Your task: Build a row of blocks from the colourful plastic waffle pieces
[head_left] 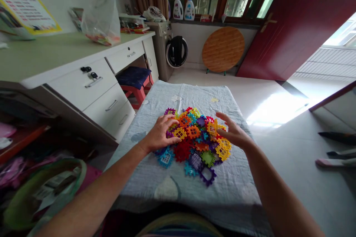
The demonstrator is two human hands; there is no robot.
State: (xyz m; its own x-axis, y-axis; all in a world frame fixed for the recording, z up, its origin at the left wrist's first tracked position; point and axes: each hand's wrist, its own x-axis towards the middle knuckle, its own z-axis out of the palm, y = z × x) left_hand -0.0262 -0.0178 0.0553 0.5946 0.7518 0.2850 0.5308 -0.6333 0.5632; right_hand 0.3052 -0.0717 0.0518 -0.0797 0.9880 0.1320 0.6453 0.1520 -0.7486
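A heap of plastic interlocking building pieces (193, 132) in red, orange, yellow, blue, purple and green lies on the cloth-covered table. Many are square with toothed edges, some with window grids. My left hand (161, 133) rests at the heap's left side, thumb and fingers apart, near a yellow window piece (180, 133). On the opposite side, my right hand (233, 131) is spread with its fingers extended, close to an orange-yellow window piece (212, 128). Some of its fingertips are hidden by pieces. A purple frame piece (207, 176) lies at the near edge of the heap.
A pale blue cloth (191, 94) covers the table. At left stand a white desk (83, 85), a stool (135, 77) and a green-rimmed bin (80, 174). Beyond are a washing machine (164, 44) with its door open and a round wooden tabletop (223, 50).
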